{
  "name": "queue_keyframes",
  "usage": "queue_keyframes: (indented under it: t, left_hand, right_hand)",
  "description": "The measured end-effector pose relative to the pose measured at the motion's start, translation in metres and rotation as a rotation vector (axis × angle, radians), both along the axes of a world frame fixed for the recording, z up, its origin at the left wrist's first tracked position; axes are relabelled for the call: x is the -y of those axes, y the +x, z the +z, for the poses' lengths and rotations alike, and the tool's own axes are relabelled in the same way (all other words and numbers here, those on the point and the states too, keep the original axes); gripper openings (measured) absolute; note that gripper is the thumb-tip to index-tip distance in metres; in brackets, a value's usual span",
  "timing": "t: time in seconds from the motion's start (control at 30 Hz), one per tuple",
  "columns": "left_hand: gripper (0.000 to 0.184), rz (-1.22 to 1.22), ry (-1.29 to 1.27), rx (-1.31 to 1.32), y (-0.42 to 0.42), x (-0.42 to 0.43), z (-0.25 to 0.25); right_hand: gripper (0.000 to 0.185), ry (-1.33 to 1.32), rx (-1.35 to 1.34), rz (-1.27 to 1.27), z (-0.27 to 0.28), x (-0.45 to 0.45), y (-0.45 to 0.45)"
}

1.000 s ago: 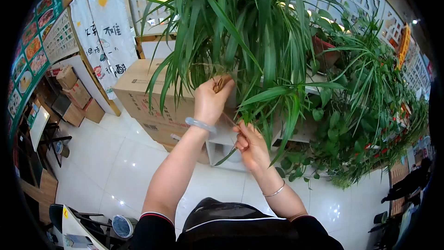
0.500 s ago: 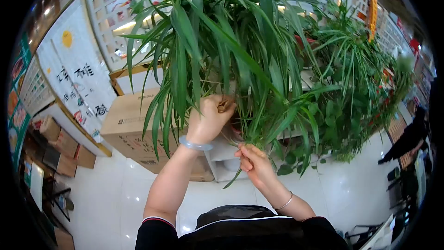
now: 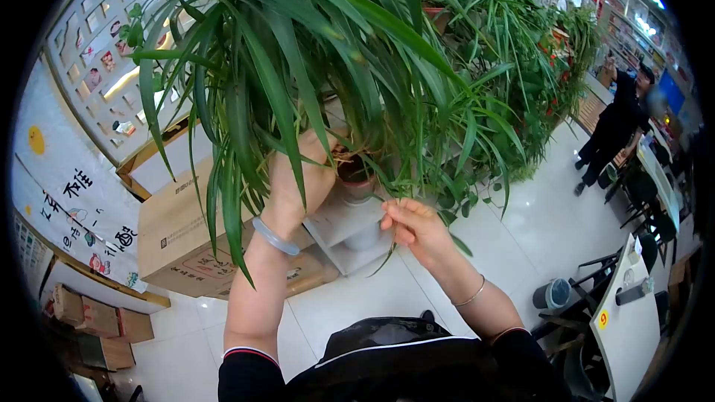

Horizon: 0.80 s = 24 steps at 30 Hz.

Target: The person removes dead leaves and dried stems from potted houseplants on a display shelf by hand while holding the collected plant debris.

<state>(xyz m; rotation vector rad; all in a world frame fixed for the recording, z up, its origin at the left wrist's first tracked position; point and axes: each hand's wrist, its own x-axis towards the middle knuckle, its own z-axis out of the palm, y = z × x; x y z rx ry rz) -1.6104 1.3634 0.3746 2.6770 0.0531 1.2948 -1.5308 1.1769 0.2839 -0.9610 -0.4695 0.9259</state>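
A large plant with long green leaves [image 3: 275, 37] hangs over both hands. My left hand [image 3: 309, 175], with a pale bangle at the wrist, is closed on dry brown leaves [image 3: 344, 155] under the foliage, and long leaves partly cover it. Just right of it a reddish-brown pot [image 3: 356, 173] shows between the leaves. My right hand [image 3: 412, 225], with a thin bracelet, is closed in a pinch at the tip of a thin green leaf stem, below and right of the pot.
Cardboard boxes [image 3: 182, 231] stand at the left beside a white shelf [image 3: 339, 227]. More potted greenery [image 3: 499, 52] runs to the upper right. A person in dark clothes [image 3: 622, 115] stands far right, near tables [image 3: 629, 320] and a bin [image 3: 553, 294].
The view has swung to the right, bringing the person and tables in. The pot now shows beside my left hand. Both hands keep their closed pose.
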Motion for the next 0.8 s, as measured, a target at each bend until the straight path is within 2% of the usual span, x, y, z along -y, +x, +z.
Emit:
queue_keyframes:
  t: [0.1,0.2,0.3,0.6,0.7,0.73,0.8]
  left_hand:
    - [0.021,-0.065,-0.122,0.073,0.003,0.0,-0.001]
    - [0.015,-0.004,-0.128,0.119,0.007,0.009,-0.002]
    - [0.01,0.048,-0.051,0.189,0.014,0.017,-0.004]
    - [0.016,0.277,0.169,0.199,0.015,0.045,-0.005]
    - [0.027,0.395,0.067,0.334,0.012,0.03,0.004]
    - [0.025,0.375,0.029,0.384,0.013,0.03,0.003]
    - [0.021,0.359,-0.269,0.356,0.012,0.042,0.001]
  right_hand:
    - [0.018,0.011,0.026,0.004,0.004,0.004,0.007]
    - [0.017,0.018,0.049,0.025,0.01,0.009,0.016]
    - [0.016,0.014,0.064,0.024,0.018,0.014,0.022]
    - [0.016,0.052,0.059,0.1,0.021,0.032,0.032]
    - [0.017,0.061,0.037,0.109,0.019,0.036,0.029]
    - [0.017,0.064,0.015,0.107,0.019,0.035,0.028]
    - [0.019,0.099,-0.016,0.115,0.013,0.033,0.03]
